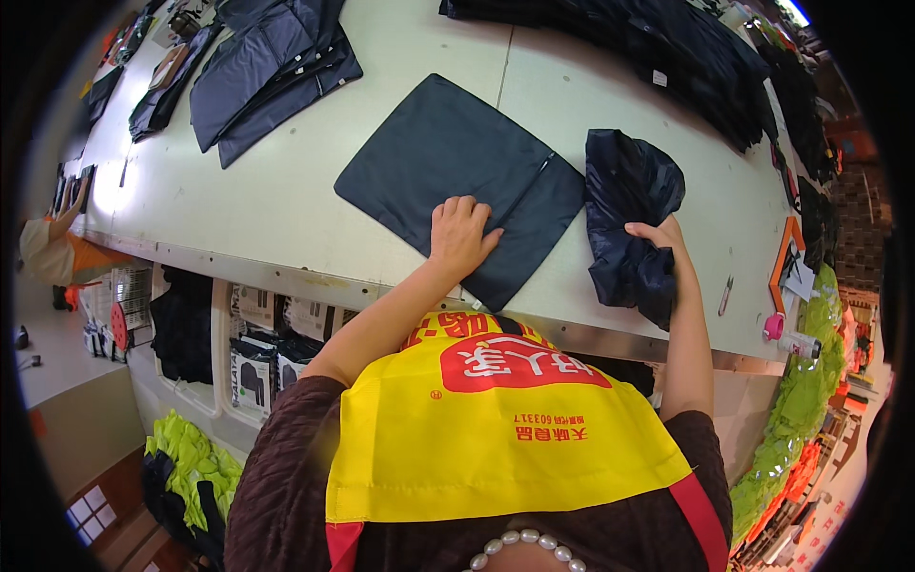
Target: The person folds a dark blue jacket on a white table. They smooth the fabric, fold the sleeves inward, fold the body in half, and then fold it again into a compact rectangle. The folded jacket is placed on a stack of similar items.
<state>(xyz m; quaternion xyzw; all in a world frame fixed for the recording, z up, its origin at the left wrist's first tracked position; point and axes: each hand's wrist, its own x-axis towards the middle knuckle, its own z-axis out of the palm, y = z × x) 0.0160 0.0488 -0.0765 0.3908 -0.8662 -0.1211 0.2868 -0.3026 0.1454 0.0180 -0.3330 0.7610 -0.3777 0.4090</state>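
Observation:
A flat, dark navy fabric pouch (429, 143) lies turned at an angle on the pale table, with a zip-like line (526, 186) running across it. My left hand (461, 234) is on the pouch, fingers curled against the cloth and thumb out to the right. Just right of the pouch, my right hand (661, 236) grips a folded, shiny navy garment (624, 186). The thumb lies over the garment's side, and its other fingers are hidden behind the cloth. The garment stands bunched up beside the pouch's right corner.
Dark folded garments (272, 76) are stacked at the far left, and a larger dark pile (658, 48) at the far right. A small pen-like tool (726, 296), an orange frame (785, 257) and a clear bottle (799, 345) lie near the right edge. Packaged goods (253, 372) sit under the table (257, 214).

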